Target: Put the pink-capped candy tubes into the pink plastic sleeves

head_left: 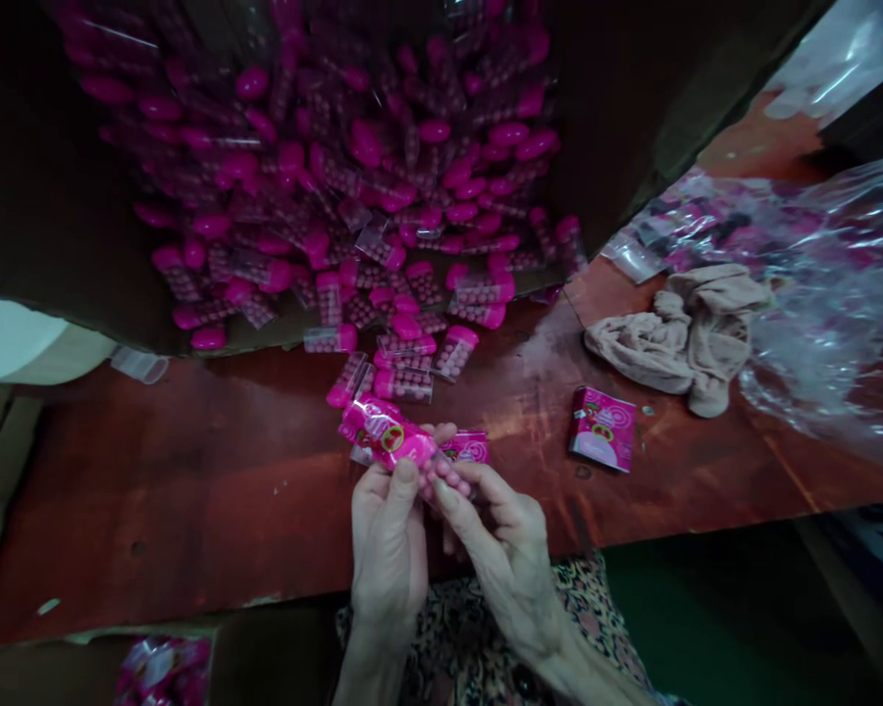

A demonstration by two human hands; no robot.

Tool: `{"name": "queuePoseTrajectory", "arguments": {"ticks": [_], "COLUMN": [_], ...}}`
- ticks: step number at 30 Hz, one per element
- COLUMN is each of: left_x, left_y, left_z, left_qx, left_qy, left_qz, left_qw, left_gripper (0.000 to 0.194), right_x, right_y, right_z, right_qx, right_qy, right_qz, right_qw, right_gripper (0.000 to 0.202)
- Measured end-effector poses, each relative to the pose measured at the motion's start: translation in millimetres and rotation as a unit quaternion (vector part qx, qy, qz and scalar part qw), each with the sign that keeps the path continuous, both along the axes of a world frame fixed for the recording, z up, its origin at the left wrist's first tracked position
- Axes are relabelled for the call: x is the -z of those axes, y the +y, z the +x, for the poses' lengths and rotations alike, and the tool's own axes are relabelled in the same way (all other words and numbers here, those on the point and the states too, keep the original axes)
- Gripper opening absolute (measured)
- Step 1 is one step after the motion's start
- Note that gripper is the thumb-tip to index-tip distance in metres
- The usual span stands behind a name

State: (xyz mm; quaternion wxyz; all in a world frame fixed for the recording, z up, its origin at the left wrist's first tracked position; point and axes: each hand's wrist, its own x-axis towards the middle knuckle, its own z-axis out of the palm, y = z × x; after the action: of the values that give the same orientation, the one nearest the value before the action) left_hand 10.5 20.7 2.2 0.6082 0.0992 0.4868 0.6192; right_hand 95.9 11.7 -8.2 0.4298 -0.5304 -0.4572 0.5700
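Observation:
Above the table edge, my left hand (389, 534) grips a pink printed wrapper sleeve (387, 431), thumb on top. From the sleeve's lower right end sticks out a clear candy tube (445, 478) of small pink balls. My right hand (504, 549) pinches that tube end between thumb and fingers. Whether the sleeve fully surrounds the tube is hard to make out. Just behind my fingers lie more pink printed sleeves (467, 446), partly hidden. Several pink-capped tubes (404, 382) lie loose on the table beyond my hands.
A cardboard box (633, 108) on its side spills a heap of pink-capped tubes (412, 196) onto the red-brown table (228, 471). To the right are a stack of pink sleeves (603, 428), a crumpled beige cloth (677, 338) and clear plastic bags (824, 324). Below left sits an open box (280, 657).

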Motion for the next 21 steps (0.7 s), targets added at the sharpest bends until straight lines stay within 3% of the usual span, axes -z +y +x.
{"name": "queuePoseTrajectory", "arguments": {"ticks": [7, 11, 15, 21], "left_x": [5.1, 6.9, 7.4, 5.7], "left_y": [1.3, 1.1, 0.6, 0.2], "left_z": [-2.5, -0.3, 0.1, -3.7], "left_qx": [-0.019, 0.042, 0.088, 0.047], "left_qy": [0.021, 0.032, 0.026, -0.002], "left_qz": [-0.017, 0.002, -0.026, -0.008], "left_qw": [0.999, 0.999, 0.995, 0.999], "left_gripper": [0.018, 0.014, 0.015, 0.019], "right_x": [3.9, 6.3, 4.4, 3.2], "right_y": [-3.0, -4.5, -2.5, 0.4], "right_z": [-3.2, -1.3, 2.3, 0.7], "right_qx": [-0.049, -0.028, -0.017, -0.005], "right_qy": [-0.044, -0.051, -0.01, 0.067], "right_qz": [0.024, 0.024, -0.011, -0.045], "right_qw": [0.998, 0.998, 1.0, 0.997], "right_gripper": [0.019, 0.02, 0.017, 0.018]}}
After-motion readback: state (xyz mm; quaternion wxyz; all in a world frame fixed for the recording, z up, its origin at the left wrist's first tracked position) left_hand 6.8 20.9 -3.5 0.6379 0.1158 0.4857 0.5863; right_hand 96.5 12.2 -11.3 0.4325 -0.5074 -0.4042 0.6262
